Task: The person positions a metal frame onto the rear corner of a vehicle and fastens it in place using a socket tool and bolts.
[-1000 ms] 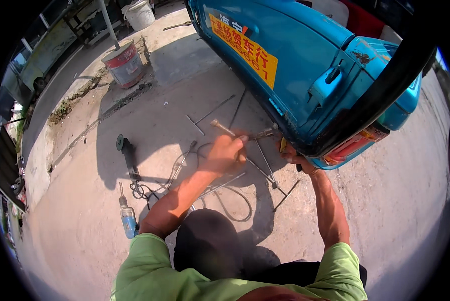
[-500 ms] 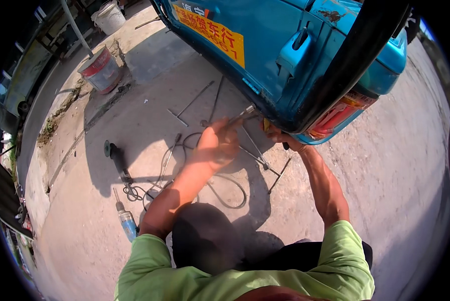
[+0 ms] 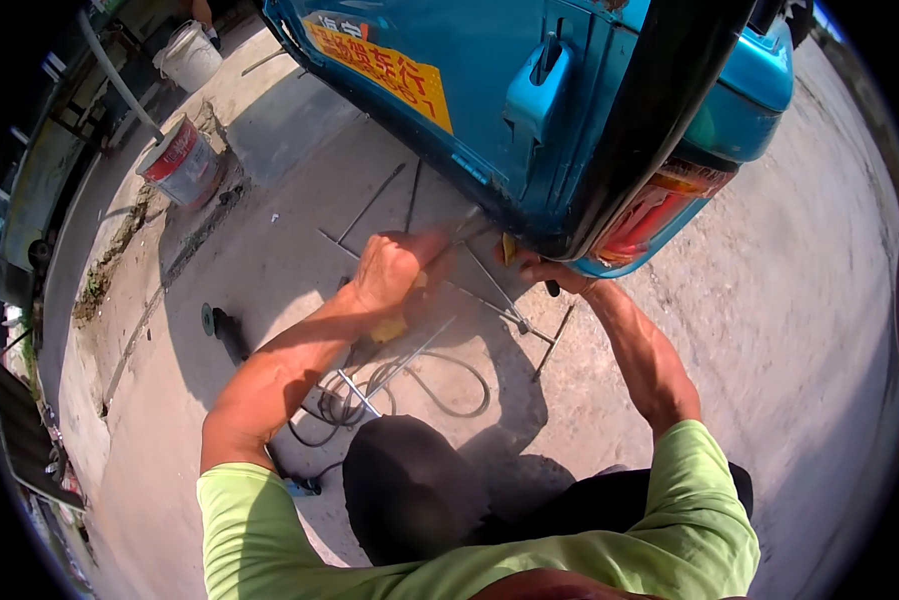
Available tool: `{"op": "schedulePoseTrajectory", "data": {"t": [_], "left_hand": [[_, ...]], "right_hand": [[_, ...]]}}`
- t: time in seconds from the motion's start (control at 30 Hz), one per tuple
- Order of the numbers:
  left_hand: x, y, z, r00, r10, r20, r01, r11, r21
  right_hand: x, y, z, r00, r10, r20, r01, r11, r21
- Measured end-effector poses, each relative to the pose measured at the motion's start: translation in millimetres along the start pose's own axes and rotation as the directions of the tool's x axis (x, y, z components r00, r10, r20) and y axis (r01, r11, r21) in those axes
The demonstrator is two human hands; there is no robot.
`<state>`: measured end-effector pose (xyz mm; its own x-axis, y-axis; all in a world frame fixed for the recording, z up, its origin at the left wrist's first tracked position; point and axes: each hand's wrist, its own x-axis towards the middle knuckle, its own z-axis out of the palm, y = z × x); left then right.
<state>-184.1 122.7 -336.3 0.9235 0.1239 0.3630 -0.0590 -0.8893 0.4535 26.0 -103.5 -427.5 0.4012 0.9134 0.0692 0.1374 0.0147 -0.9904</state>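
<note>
My left hand [image 3: 394, 272] is beside the lower edge of a blue vehicle panel [image 3: 469, 110]. Its fingers are smeared by motion, so their grip is unclear. A blurred metal shaft [image 3: 464, 220] runs between these fingers and the panel's edge. Under the panel's corner, my right hand [image 3: 561, 274] is closed, mostly hidden, around something with a black end [image 3: 552, 288]. A small yellow piece [image 3: 509, 248] shows by its fingertips. Below my left hand are a yellowish patch [image 3: 387, 328] I cannot identify and a silver T-shaped rod [image 3: 361, 394].
More T-handled rods [image 3: 514, 318] lie on the concrete, with a looped black cable [image 3: 469, 405] and an angle grinder [image 3: 224, 330]. A red-and-grey bucket [image 3: 184, 165] with a pole and a white bucket [image 3: 191, 58] stand far left. A red tail lamp [image 3: 634, 225] sits at the panel's corner.
My left hand has moved left and its forearm has swung outward. The view has shifted, bringing the blue panel left in the picture. My right hand stays under the corner.
</note>
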Motion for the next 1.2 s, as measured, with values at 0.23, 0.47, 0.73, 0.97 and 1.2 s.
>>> {"op": "schedulePoseTrajectory", "data": {"t": [0.23, 0.47, 0.73, 0.97, 1.2], "left_hand": [[22.2, 11.2, -24.8, 0.906, 0.401, 0.137, -0.423, 0.872, 0.245], [-21.0, 28.9, 13.6, 0.839, -0.545, -0.004, 0.442, 0.685, -0.580], [-12.0, 25.1, 14.4, 0.684, -0.631, 0.366, 0.504, 0.046, -0.863], [-5.0, 30.4, 16.2, 0.564, -0.637, 0.525, 0.500, -0.243, -0.831], [-4.4, 29.3, 10.9, 0.554, -0.427, 0.715, 0.400, -0.617, -0.678]], "right_hand": [[-7.1, 4.7, -6.5, 1.000, 0.004, -0.007, -0.004, 1.000, -0.029], [-10.9, 6.0, -7.7, 1.000, 0.009, -0.008, -0.009, 1.000, -0.009], [-7.4, 10.9, -4.9, 1.000, 0.015, 0.005, -0.015, 1.000, -0.022], [-9.1, 15.3, -6.3, 1.000, 0.025, -0.012, -0.025, 0.999, -0.022], [-8.0, 25.2, -7.9, 0.995, 0.065, -0.077, -0.070, 0.995, -0.071]]}}
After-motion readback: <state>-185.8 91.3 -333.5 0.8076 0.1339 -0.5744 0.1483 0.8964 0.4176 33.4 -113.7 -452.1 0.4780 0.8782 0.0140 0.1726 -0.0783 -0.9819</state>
